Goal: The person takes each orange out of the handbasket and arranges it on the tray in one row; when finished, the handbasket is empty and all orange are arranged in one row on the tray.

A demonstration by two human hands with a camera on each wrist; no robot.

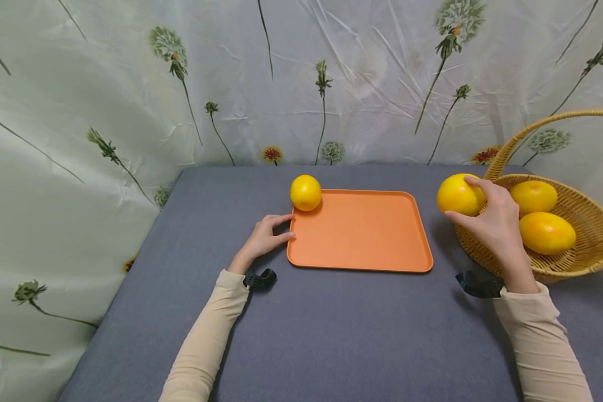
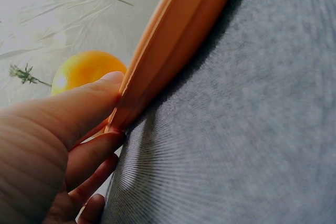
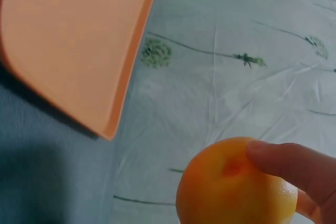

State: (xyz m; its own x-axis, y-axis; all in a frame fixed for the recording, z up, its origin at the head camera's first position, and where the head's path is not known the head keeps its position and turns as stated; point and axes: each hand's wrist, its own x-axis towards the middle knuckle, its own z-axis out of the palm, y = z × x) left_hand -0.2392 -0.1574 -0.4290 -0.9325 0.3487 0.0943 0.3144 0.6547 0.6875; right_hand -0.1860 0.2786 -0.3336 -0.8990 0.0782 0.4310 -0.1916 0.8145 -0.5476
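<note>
From where I stand, the person's right hand (image 1: 497, 219) has its grip pinching a round, glossy yellow fruit (image 1: 458, 195) between thumb and fingers, up over the blue-grey cloth-covered bench (image 1: 362, 324), just beside a round, tan wicker basket (image 1: 599, 226) where two more yellow fruits (image 1: 548, 233) lie. The left hand (image 1: 261, 239) has its grip pinching the left rim of a flat, rectangular orange tray (image 1: 362, 234); another round yellow fruit (image 1: 305, 194) sits at that tray's far left corner.

orange tray (image 1: 357, 234); yellow fruit (image 1: 454, 195); golden-tan basket (image 1: 595, 223); dandelion-print backdrop (image 1: 281, 111)
</note>
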